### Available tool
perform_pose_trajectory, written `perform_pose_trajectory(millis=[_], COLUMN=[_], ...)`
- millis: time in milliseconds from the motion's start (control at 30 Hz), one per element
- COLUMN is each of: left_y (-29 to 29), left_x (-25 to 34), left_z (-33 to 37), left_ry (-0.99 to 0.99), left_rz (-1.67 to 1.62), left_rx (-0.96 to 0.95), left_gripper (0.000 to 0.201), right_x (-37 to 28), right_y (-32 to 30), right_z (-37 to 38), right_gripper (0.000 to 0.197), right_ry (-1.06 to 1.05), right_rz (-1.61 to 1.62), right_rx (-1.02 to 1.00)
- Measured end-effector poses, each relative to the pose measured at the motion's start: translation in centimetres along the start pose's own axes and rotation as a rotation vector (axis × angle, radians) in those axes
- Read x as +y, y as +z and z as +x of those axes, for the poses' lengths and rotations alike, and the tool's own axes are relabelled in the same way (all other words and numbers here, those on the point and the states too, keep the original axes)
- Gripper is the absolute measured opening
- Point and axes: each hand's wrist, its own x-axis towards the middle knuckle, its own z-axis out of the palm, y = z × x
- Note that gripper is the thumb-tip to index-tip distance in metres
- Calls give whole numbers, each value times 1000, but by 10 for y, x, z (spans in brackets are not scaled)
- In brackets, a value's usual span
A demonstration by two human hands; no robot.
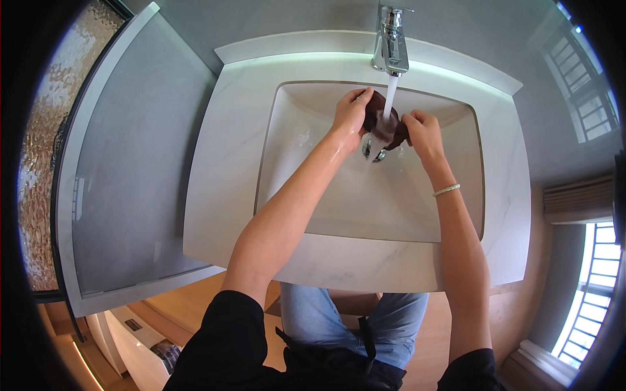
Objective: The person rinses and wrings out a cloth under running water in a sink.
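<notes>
Water runs from a chrome faucet (392,49) onto a small dark brown piece of cloth (377,112) stretched between my hands. My left hand (353,112) grips its left end, thumb on top. At its right end, the curled fingers of my right hand (422,130) pinch the edge. Its exact kind I cannot make out. Both hands are inside the white sink basin (365,202), above the chrome drain (374,151), which the cloth and the stream partly cover.
A white marbled countertop (222,163) surrounds the basin, with a raised ledge at the back. Left of it stands a grey framed panel (140,156). A barred window (590,293) is at the lower right. My jeans (313,319) touch near the counter's front edge.
</notes>
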Motion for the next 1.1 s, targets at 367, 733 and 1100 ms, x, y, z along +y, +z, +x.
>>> perform_pose_trajectory(millis=[367,733,1100], left_y=[-2,-1,5], left_x=[5,3,2], left_z=[-5,-3,-8], left_ry=[-11,89,55], left_rz=[2,-40,593], left_rx=[-159,-83,-309], left_gripper=[31,33,54], right_x=[-8,-15,-25], right_y=[9,12,-3], right_z=[-8,-11,-11], right_gripper=[36,24,8], right_ry=[-208,-240,-122], right_rz=[130,239,895], right_rx=[-56,-50,51])
